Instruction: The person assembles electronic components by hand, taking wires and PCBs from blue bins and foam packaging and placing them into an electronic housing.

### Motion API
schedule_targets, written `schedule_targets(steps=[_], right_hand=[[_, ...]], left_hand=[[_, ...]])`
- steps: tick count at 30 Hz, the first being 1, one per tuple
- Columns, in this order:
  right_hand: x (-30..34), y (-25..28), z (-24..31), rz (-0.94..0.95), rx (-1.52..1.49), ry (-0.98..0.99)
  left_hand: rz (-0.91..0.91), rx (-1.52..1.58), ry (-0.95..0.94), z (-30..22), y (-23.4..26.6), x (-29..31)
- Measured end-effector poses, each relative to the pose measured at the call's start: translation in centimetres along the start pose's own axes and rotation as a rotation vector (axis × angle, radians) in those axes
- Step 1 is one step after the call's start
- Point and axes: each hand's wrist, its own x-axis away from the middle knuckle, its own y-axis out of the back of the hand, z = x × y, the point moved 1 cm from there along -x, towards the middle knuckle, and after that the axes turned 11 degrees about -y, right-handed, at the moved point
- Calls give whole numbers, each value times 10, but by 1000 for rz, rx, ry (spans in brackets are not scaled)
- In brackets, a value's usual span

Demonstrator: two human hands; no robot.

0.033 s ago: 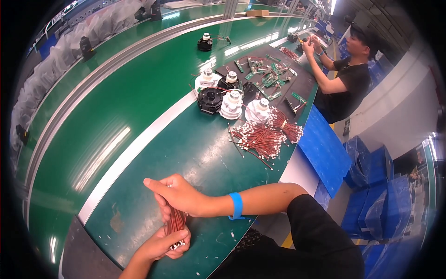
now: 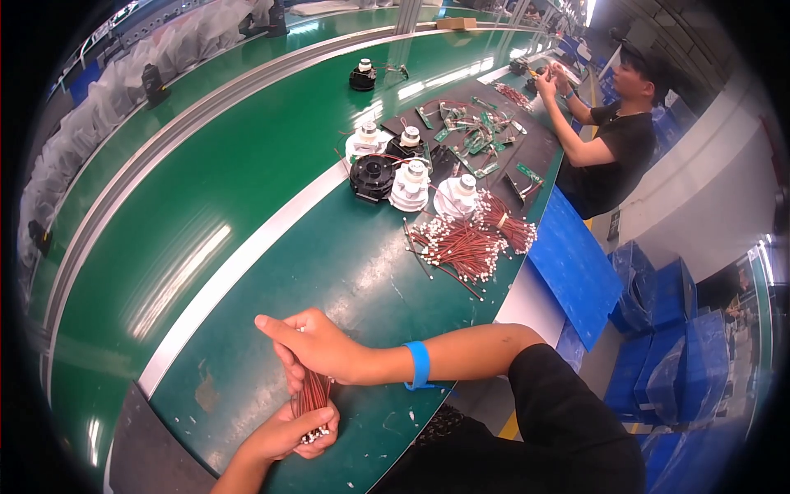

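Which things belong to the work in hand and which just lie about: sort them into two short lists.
In the work:
- red wire bundle
- left hand, gripping its lower end
- right hand, curled around its upper part
- probably the pile of similar wires

Seemingly just lying about:
- white housings
- black housings
- green circuit boards
- cardboard box

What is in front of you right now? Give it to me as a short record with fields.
Held: bundle of red wires with white connectors
Lower end: in the left hand
Upper end: in the curled right hand, thumb raised
Right wrist: blue band
Worktop: green
Wire pile: red wires, white connectors, beside black and white round units
Beyond: green circuit boards
Nearby: another person, black top
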Motion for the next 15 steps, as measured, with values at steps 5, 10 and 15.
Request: schedule_targets(steps=[5, 10, 15], right_hand=[[2, -3, -2, -58, -13, 53], [8, -4, -1, -66, -24, 91], [14, -4, 0, -36, -61, 110]], left_hand=[[28, -31, -15, 1, 3, -1], [22, -98, -1, 0, 7, -1], [39, -158, -11, 3, 8, -3]])
